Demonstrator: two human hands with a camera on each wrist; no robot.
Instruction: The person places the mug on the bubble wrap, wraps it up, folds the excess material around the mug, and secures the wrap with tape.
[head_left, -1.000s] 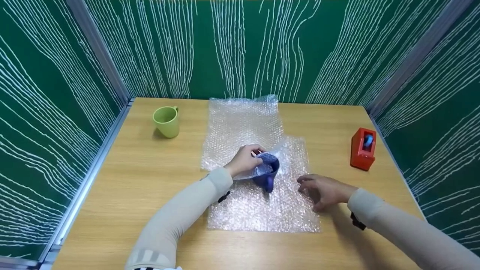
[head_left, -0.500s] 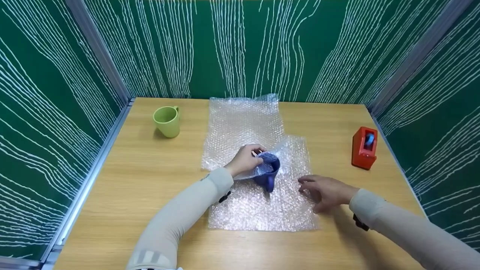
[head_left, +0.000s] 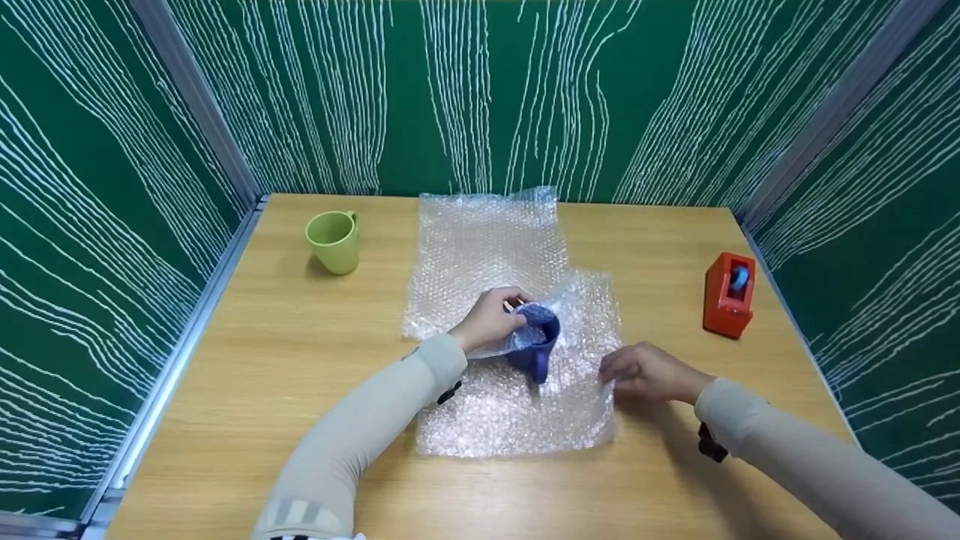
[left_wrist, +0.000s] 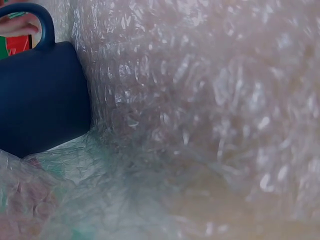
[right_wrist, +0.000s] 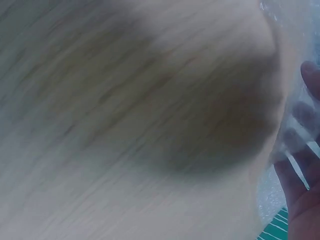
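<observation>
Left hand: 1 (head_left: 491, 321); thumb and fingers pinched together on wrap (head_left: 510, 427) at the blue mug's rim.
Right hand: 1 (head_left: 651, 373); thumb and fingertips clamped on the wrap's right edge, that edge lifted off the table (head_left: 247, 375); some fingers seen through the film in the right wrist view.
Blue mug: 1 (left_wrist: 47, 97); on the near part of the wrap, between the hands, nearer the left; handle toward the person; wrap tucked over the rim into the mouth; tilt cannot be told.
Wrap: 2 areas, near and far, meeting by the mug; one sheet or two cannot be told.
Dark wrist devices: 2 (head_left: 712, 442), one under each wrist.
Sleeves: 2, pale (head_left: 382, 412).
Green mug: 1 (head_left: 334, 247); upright, far left of table, well apart from wrap.
Dispenser: 1, red (head_left: 726, 315); right side of table; holds 1 blue roll (head_left: 739, 277).
Walls: 3, green with white lines (head_left: 409, 97).
Posts: 2, grey (head_left: 191, 97), at the far corners.
</observation>
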